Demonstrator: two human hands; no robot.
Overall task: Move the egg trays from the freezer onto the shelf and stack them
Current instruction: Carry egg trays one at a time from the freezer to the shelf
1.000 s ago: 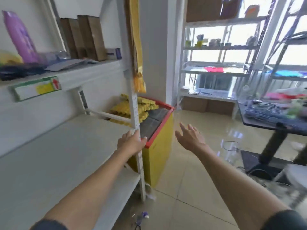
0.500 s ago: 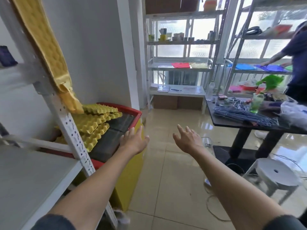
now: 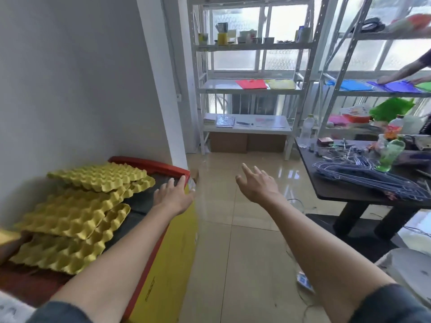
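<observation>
Fingers spread wide on left hand (image 3: 174,196) and right hand (image 3: 258,185), holding nothing; left over red-rimmed yellow chest freezer (image 3: 163,264), near yellow moulded-pulp egg trays (image 3: 77,206).

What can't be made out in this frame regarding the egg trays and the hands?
- Egg trays, head view: exact count unclear; they overlap, and the lowest runs under the left forearm.
- Freezer: contents hidden beneath its dark lid and the trays.
- Left hand: lid contact unclear.
- Right hand: palm faces away.
</observation>
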